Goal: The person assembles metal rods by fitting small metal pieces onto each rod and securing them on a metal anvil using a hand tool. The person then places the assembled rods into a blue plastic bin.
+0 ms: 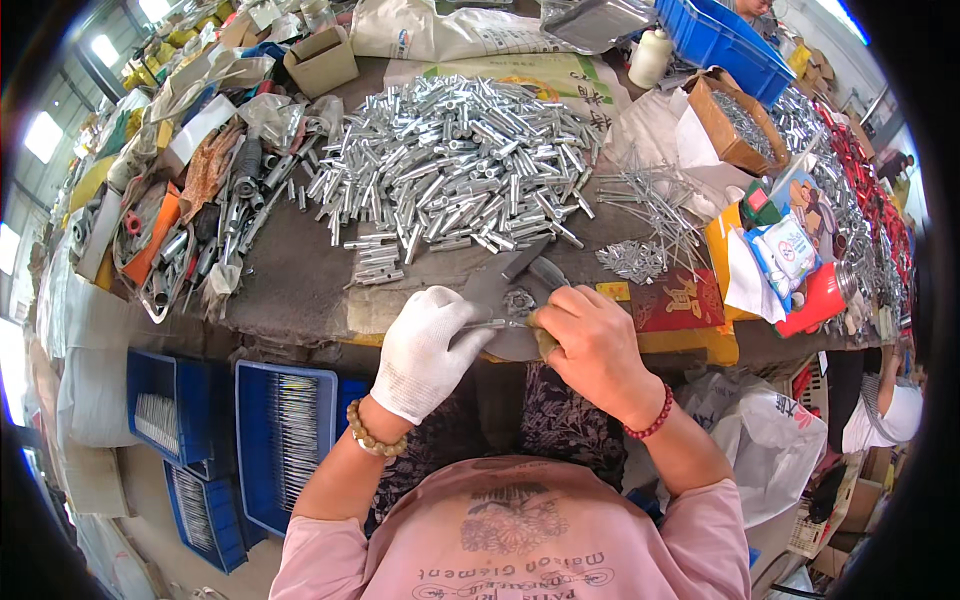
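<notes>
My left hand [428, 345], in a white knit glove, pinches a slim silvery metal rod [490, 324] at the table's front edge. The bare fingers of my right hand [595, 340] close on the rod's other end; something dark greenish covers the thumb or fingertip. Exactly how the ends fit together is too small to tell. Just beyond my fingers, small metal rings or nuts [519, 300] lie on a dark grey plate-like piece [488, 284]. A large heap of silvery metal tubes [460, 160] spreads behind that. Several tubes [378, 258] lie side by side left of centre.
Long thin pins [665, 205] and a small pile of metal bits [632, 260] lie right, by a red paper [682, 302]. Tools [248, 180] clutter the left. Blue bins [243, 440] holding rods stand lower left. A red bottle [818, 298] and a cardboard box [738, 125] are farther right.
</notes>
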A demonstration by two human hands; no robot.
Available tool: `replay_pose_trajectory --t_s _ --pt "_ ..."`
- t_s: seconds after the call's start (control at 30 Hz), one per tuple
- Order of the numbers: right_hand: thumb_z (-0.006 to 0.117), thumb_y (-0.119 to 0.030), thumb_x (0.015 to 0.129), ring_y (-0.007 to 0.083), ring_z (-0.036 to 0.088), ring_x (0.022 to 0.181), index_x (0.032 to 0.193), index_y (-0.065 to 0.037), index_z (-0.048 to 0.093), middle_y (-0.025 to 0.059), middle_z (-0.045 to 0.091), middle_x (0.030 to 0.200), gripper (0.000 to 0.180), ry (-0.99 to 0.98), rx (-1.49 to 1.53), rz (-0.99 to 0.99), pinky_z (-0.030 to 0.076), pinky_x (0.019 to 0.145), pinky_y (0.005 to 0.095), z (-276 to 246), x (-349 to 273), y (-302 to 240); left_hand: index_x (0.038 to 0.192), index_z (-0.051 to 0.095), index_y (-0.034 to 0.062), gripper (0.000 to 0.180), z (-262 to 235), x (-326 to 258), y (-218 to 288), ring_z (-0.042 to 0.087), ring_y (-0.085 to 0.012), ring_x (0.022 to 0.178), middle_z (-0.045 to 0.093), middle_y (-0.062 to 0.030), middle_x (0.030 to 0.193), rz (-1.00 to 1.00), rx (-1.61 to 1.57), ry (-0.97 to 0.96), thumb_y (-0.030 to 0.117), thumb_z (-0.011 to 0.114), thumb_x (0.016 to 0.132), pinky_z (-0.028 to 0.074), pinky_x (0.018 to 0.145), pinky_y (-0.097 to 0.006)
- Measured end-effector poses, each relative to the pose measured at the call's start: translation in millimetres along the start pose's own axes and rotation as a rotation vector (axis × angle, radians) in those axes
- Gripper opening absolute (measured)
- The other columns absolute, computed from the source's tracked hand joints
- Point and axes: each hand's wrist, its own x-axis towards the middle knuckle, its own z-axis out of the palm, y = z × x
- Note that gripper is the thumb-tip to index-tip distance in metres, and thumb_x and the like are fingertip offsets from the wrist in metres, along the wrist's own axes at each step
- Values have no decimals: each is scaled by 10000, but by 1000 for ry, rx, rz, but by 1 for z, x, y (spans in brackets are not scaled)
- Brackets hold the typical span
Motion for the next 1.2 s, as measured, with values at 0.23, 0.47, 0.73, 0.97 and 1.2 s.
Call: replay_pose_trajectory --t_s 0.23,0.47,0.73,0.97,1.2 --pt "775 13 728 303 649 885 905 -61 699 73 616 930 206 27 54 -20 546 767 436 1 2 2 992 785 78 159 -3 2 1 660 -314 966 672 -102 955 -40 -52 -82 105 840 846 529 888 -415" --pt "758 10 719 292 658 927 911 -67 707 61 620 939 213 1 78 -16 553 816 435 3 2 3 973 781 78 154 -3 -1 2 653 -310 971 670 -103 959 -46 -63 -76 98 848 836 525 894 -412" --pt "718 18 774 301 658 910 880 -56 704 73 617 918 130 17 107 -20 549 800 441 7 3 7 964 785 67 162 -2 0 0 655 -296 947 662 -90 944 -30 -65 -70 67 851 816 527 869 -402" --pt "709 2 794 308 653 903 871 -56 696 73 616 914 97 60 141 -42 542 794 435 14 7 7 943 784 56 162 8 -1 2 649 -298 944 654 -96 931 26 -75 -34 54 854 796 524 856 -405" --pt "803 -87 827 308 679 954 1021 -92 751 76 660 950 201 209 62 48 566 828 427 -8 -1 13 927 781 40 159 2 -4 4 656 -303 957 669 -104 933 -23 -52 -25 25 853 786 535 851 -398"
